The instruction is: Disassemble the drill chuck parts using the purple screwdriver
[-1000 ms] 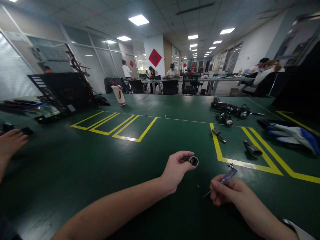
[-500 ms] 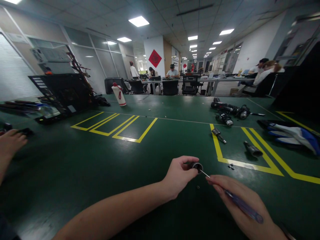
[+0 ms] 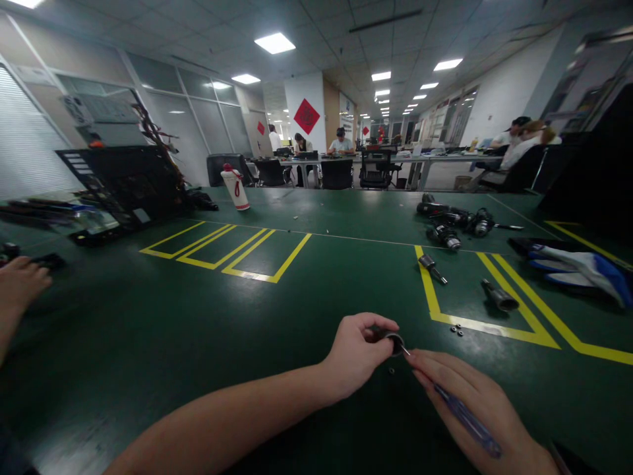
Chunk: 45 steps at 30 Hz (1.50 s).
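Fingers (image 3: 378, 324) of the left hand (image 3: 357, 355) pinch a small metal sleeve (image 3: 394, 343), thumb and forefinger closed on its dark body so that its silver-rimmed open mouth faces right. The sleeve sits low at the green surface (image 3: 277, 316), close in front of the person and just left of a yellow taped box (image 3: 494, 324); whether it touches the surface cannot be told. The right hand (image 3: 477, 406) lies beside it, fingers wrapped around a screwdriver (image 3: 465, 420) with a translucent blue handle, and the tip of its thin shaft meets the sleeve's mouth. A tiny ring (image 3: 391, 371) lies on the surface just beneath the two hands. Several small nuts (image 3: 455, 329) rest by the box's near line, and a grey tube (image 3: 499, 295) lies inside it. Farther back sits a heap of black parts (image 3: 455, 221), with blue-and-white gloves (image 3: 578, 264) to the right. At the far left, another person's hand (image 3: 17, 285) rests on the surface.
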Available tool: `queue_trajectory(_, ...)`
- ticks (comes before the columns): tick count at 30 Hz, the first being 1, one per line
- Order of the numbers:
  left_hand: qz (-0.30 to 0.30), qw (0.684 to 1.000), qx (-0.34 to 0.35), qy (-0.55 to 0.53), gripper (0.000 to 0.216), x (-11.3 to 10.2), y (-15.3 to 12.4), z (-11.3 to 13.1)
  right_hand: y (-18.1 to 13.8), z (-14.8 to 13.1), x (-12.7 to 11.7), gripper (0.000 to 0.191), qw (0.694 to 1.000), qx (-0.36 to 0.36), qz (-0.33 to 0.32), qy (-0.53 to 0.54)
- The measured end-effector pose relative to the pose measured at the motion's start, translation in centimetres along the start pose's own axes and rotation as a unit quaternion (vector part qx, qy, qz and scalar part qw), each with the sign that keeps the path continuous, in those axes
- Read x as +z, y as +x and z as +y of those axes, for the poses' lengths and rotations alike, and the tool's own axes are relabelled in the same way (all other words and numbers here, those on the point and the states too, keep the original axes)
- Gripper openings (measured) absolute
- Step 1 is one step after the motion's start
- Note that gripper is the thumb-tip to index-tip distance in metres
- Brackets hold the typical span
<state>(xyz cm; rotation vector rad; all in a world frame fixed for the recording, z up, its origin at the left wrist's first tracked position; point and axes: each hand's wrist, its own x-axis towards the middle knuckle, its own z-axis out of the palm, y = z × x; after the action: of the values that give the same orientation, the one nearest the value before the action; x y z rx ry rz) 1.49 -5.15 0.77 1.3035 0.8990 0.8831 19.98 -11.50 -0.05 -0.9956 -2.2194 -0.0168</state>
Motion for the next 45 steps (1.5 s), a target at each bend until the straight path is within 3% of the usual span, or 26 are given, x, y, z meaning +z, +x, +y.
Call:
queue_trajectory(10,0.003,1.0,0.012,0.001,0.026,0.1,-0.1,-0.2,-0.7,0.1,-0.8,0.039,0.996,-0.059,-0.024,-0.061)
queue_trajectory(17,0.004,1.0,0.01,0.005,0.025,0.1,0.1,-0.2,-0.6,-0.3,-0.2,0.04,0.995,-0.074,0.033,-0.066)
queue_trajectory(22,0.005,1.0,0.012,-0.003,0.023,0.2,0.1,-0.5,-0.5,-0.4,-0.4,0.04,0.994,-0.092,0.03,-0.052)
queue_trajectory(24,0.007,1.0,0.008,-0.001,0.023,0.2,0.2,-0.6,0.0,-0.8,-0.8,0.036,0.998,-0.059,0.026,-0.017)
queue_trajectory(27,0.027,0.999,0.006,0.015,0.023,0.0,0.4,-0.4,1.1,-1.1,-0.9,0.021,0.993,0.072,0.04,0.09)
queue_trajectory(29,0.046,0.998,0.013,0.038,0.026,-0.2,0.5,-0.2,1.7,-0.9,-0.8,0.017,0.961,0.202,0.044,0.185)
queue_trajectory(31,0.057,0.997,0.009,0.054,0.032,-0.5,0.5,0.1,2.1,-0.5,-0.5,0.024,0.908,0.313,0.024,0.278)
queue_trajectory(33,0.057,0.997,-0.018,0.05,0.038,-0.8,0.5,0.3,2.2,-0.1,-0.3,0.03,0.865,0.369,-0.005,0.34)
queue_trajectory(35,0.054,0.997,-0.044,0.033,0.041,-0.9,0.5,0.6,2.3,0.2,-0.1,0.033,0.852,0.381,-0.027,0.358)
queue_trajectory(38,0.048,0.997,-0.054,0.013,0.041,-1.0,0.5,0.9,2.3,0.2,-0.1,0.036,0.856,0.382,-0.035,0.346)
queue_trajectory(45,0.048,0.998,-0.036,-0.012,0.036,-0.9,0.5,0.7,2.3,-0.1,0.5,0.033,0.9,0.316,-0.036,0.298)
